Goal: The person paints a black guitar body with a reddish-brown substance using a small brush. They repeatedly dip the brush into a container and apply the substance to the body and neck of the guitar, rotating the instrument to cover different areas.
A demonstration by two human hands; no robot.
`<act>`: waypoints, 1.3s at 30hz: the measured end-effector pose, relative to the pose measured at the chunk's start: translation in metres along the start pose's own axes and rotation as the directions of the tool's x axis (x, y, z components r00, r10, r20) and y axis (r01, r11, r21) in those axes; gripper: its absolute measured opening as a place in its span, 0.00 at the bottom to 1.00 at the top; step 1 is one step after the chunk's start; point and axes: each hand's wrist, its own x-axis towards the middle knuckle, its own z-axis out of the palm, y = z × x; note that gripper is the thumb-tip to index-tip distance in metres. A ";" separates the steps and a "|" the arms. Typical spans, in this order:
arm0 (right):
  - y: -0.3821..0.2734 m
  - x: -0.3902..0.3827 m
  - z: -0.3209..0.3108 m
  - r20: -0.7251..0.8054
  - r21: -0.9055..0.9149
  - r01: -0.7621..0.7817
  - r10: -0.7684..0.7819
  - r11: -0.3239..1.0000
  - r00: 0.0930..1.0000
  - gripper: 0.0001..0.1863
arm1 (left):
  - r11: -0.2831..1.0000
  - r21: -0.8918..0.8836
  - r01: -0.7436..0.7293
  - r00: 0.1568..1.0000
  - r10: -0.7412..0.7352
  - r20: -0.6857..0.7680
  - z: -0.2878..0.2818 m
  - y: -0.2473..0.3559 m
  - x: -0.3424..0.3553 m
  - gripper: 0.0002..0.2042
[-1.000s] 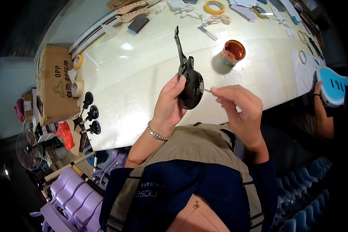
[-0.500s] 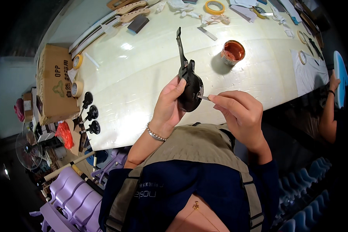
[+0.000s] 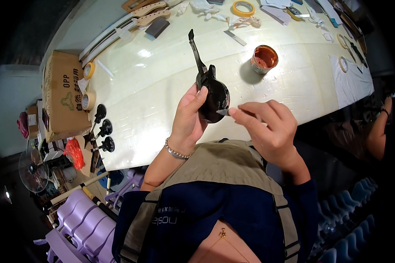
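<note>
My left hand [image 3: 185, 116] grips a glossy black miniature guitar [image 3: 214, 97] by its body, thumb lying on the near face. The neck points up and slightly left over the table. In my right hand [image 3: 272, 129], thumb and fingers pinch a small flat metal scraper [image 3: 223, 112]. Its tip overlaps the lower right edge of the guitar body and seems to touch it; a pale patch shows along that edge. Beyond the guitar, to the right, an open tin [image 3: 259, 66] with reddish-brown paste inside stands on the table.
The pale table [image 3: 153, 96] carries a grey sanding block [image 3: 157, 28], a metal strip [image 3: 235, 38] and yellow tape [image 3: 243, 8]. Several black miniature guitars [image 3: 105, 128] sit at its left edge, below a cardboard box [image 3: 66, 96]. Another person's arm [image 3: 376, 136] shows at right.
The guitar has tilted further left and shifted slightly left. The scraper has moved left and down along the body's edge, more of its blade showing. At right, the other person's blue object has left view.
</note>
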 end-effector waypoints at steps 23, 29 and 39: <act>0.001 -0.009 0.010 -0.022 0.444 -0.203 0.237 0.873 0.971 0.16 | 0.970 -0.198 0.140 0.985 -0.116 0.128 -0.008 0.000 0.001 0.13; 0.007 0.006 0.005 0.033 0.513 -0.350 0.390 0.783 0.920 0.13 | 0.981 -0.133 0.141 0.990 -0.141 0.013 0.005 0.006 -0.003 0.21; 0.001 -0.001 -0.001 0.008 0.395 -0.206 0.221 0.895 0.975 0.15 | 0.993 -0.087 0.079 0.997 -0.079 0.004 0.003 0.003 -0.001 0.23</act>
